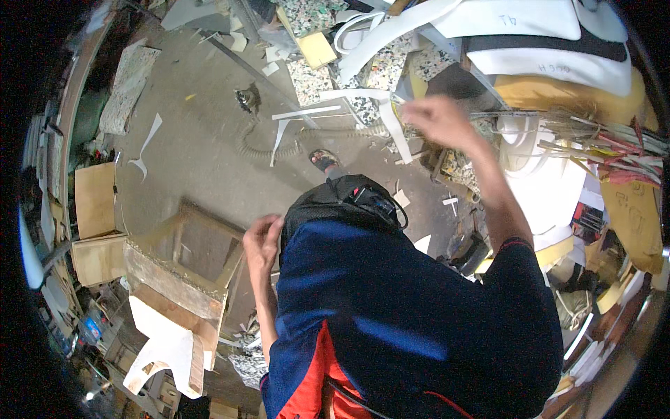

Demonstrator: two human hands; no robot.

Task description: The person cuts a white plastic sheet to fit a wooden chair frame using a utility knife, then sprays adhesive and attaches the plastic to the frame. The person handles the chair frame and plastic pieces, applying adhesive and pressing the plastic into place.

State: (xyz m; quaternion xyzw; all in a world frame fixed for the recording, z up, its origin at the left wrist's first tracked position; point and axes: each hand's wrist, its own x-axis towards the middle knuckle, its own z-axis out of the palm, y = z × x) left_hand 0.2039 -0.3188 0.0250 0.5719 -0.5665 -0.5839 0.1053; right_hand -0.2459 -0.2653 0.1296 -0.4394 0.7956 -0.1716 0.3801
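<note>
My right hand (441, 120) is stretched forward, above white curved foam strips (396, 133) lying beside a stack of speckled foam. Motion blurs its bent fingers, and I cannot make out anything in them. At my left side, next to my waist, hangs my left hand (261, 243). Its fingers are loosely bent and apart, with nothing seen in them. A thin white strip (307, 112) and a narrow tapered white piece (279, 142) lie on the floor ahead of me. One foot in a sandal (322, 159) shows beyond my waist.
A coiled hose (269, 150) crosses the floor (202, 140). To the left stands a wooden frame box (174, 279) with a white cut-out piece (167, 342). White foam pads (544, 66) are piled at the far right, near bundled strips (614, 150). Speckled foam blocks (310, 80) lie ahead.
</note>
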